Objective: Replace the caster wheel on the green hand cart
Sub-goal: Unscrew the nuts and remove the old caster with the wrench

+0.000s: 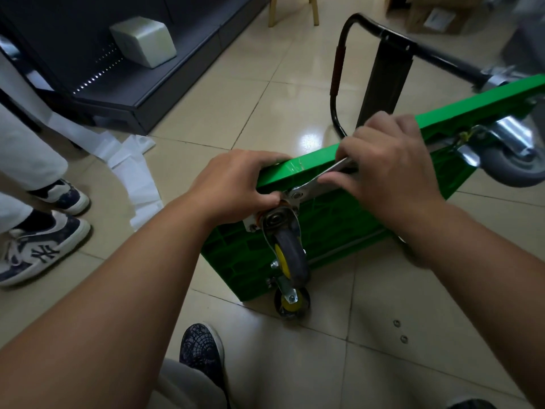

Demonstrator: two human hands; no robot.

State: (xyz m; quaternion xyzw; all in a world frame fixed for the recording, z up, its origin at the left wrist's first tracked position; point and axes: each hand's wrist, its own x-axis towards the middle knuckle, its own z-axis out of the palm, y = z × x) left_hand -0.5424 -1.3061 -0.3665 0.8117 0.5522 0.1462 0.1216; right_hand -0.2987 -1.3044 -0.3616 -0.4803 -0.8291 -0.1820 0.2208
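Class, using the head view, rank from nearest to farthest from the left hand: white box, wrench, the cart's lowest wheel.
1. wrench, just right of the left hand gripping the cart.
2. lowest wheel, below it.
3. white box, on the shelf, upper left.

Beige glossy tile floor [265, 119]. Green hand cart [339, 231] stands tipped on one edge on it, with two small metal rings [396, 322] lying loose nearby and crumpled white sheets [132, 166] to the left. Dark shelf unit [147, 93], white-and-navy sneakers [41, 252] and a dark patterned shoe [203, 349] also rest on the tiles.
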